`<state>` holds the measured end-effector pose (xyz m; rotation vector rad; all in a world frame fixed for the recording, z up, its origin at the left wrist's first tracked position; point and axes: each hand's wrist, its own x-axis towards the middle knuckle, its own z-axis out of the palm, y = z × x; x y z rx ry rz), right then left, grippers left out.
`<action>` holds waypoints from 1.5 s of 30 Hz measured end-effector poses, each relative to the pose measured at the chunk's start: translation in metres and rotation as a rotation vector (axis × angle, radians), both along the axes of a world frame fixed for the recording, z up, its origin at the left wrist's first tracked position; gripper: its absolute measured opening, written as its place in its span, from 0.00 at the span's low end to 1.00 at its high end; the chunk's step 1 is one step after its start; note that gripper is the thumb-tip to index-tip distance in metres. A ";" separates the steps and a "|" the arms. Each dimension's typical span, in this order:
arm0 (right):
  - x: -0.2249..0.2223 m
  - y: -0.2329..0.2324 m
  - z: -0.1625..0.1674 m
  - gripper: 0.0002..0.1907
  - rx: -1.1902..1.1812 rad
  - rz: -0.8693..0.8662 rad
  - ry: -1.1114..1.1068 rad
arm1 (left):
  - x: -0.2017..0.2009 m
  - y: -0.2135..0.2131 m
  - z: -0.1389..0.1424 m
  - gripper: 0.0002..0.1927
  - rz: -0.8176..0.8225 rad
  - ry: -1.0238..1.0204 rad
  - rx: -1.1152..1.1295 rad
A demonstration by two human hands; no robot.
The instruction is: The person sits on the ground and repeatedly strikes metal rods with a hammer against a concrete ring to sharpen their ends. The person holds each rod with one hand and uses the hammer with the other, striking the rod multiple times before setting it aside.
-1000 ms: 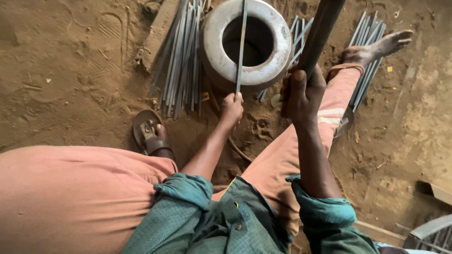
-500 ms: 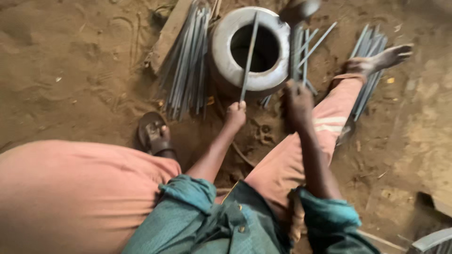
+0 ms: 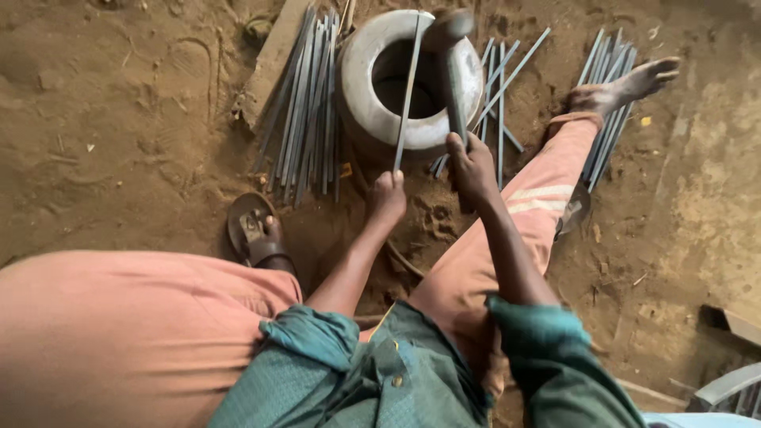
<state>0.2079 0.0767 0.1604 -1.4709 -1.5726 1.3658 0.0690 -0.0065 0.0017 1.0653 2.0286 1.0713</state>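
Left hand (image 3: 388, 195) fisted around the lower end of a thin metal rod (image 3: 408, 91), rod running toward 12 o'clock across the rim of a grey ring-shaped block (image 3: 361, 75). Right hand (image 3: 471, 165) clenched on a hammer handle (image 3: 454, 99), blurred hammer head (image 3: 445, 28) over the ring's far rim. At 10 o'clock of the ring, a bundle of rods (image 3: 305, 103) on sandy ground (image 3: 119, 119); more loose rods (image 3: 499, 87) at 3 o'clock. Sandalled foot (image 3: 255, 230) at 9 o'clock of the left hand, bare foot (image 3: 622, 89) at 2 o'clock.

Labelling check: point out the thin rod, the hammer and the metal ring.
thin rod (image 3: 407, 91), head view, mid shaft over the ring.
hammer (image 3: 453, 87), head view, handle above the right hand.
metal ring (image 3: 358, 75), head view, left rim.
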 end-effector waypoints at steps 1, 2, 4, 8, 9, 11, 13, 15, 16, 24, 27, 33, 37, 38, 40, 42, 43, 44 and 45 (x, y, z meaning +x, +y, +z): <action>0.003 0.003 0.006 0.17 0.002 -0.032 0.099 | -0.002 0.002 0.007 0.18 -0.008 0.098 0.009; 0.005 0.004 0.013 0.19 -0.016 -0.051 0.209 | -0.009 0.001 0.013 0.17 -0.031 0.183 -0.061; 0.014 -0.003 0.028 0.21 0.007 -0.095 0.317 | -0.026 -0.001 0.028 0.15 -0.120 0.335 -0.200; 0.036 0.010 0.046 0.20 0.379 -0.074 0.358 | -0.045 0.004 0.053 0.13 -0.236 0.520 -0.219; 0.039 0.015 0.043 0.20 0.466 -0.076 0.359 | -0.047 0.005 0.057 0.12 -0.236 0.526 -0.236; 0.042 0.023 0.026 0.19 0.513 -0.091 0.498 | -0.048 0.005 0.062 0.12 -0.235 0.567 -0.225; 0.042 0.023 0.004 0.19 0.492 -0.090 0.455 | -0.046 0.004 0.062 0.14 -0.239 0.620 -0.187; 0.035 0.019 -0.017 0.22 0.446 -0.057 0.254 | -0.045 0.006 0.057 0.13 -0.243 0.538 -0.286; 0.033 0.016 -0.022 0.21 0.588 0.049 -0.041 | -0.046 0.008 0.053 0.12 -0.233 0.508 -0.322; 0.048 0.002 0.028 0.18 0.028 -0.145 0.139 | -0.060 0.021 -0.004 0.12 -0.261 0.315 -0.134; 0.054 -0.015 0.027 0.16 0.092 -0.119 0.107 | -0.061 0.018 -0.010 0.13 -0.243 -0.359 -0.223; 0.045 -0.060 -0.016 0.17 -0.188 -0.147 -0.078 | -0.055 0.008 0.017 0.20 -0.239 -0.931 -0.345; 0.039 -0.066 -0.036 0.17 -0.210 -0.146 -0.025 | -0.053 0.007 0.030 0.20 -0.207 -0.894 -0.335; 0.040 -0.068 -0.040 0.17 -0.269 -0.166 -0.003 | -0.052 0.008 0.029 0.20 -0.199 -0.905 -0.322; 0.036 -0.074 -0.049 0.16 -0.170 -0.157 -0.083 | -0.052 0.007 0.021 0.21 -0.188 -0.918 -0.287; 0.033 -0.082 -0.058 0.16 -0.148 -0.160 -0.022 | -0.048 0.002 0.009 0.21 -0.172 -0.841 -0.295; 0.031 -0.086 -0.062 0.17 -0.189 -0.172 0.074 | -0.047 -0.001 0.002 0.21 -0.152 -0.801 -0.304; 0.032 -0.092 -0.065 0.17 -0.245 -0.190 0.162 | -0.045 -0.006 -0.005 0.22 -0.132 -0.633 -0.195; 0.032 -0.096 -0.068 0.18 -0.261 -0.191 0.157 | -0.043 -0.011 -0.009 0.23 -0.121 -0.467 -0.093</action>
